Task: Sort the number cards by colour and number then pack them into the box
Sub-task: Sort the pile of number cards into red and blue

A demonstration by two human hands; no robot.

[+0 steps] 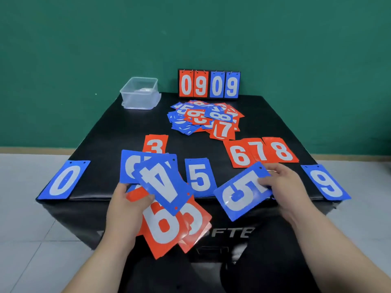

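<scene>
Blue 5 card [243,190] pinched in right hand [281,185], left hand [124,206] gripping fanned cards [165,199]

The table [127,125] is black, the wall [84,39] green, the floor [21,197] pale grey tile and the box [137,100] clear plastic. All cards bear white numbers: blue 0 [64,179], blue 5 [200,178], blue 9 [326,182], red 3 [155,144], red 6 [239,156], red 7 [259,152], red 8 [281,150]. The held blue 4 [164,182] and tilted blue 5 [241,190] match them, and the far pile [203,117] mixes both colours.
</scene>
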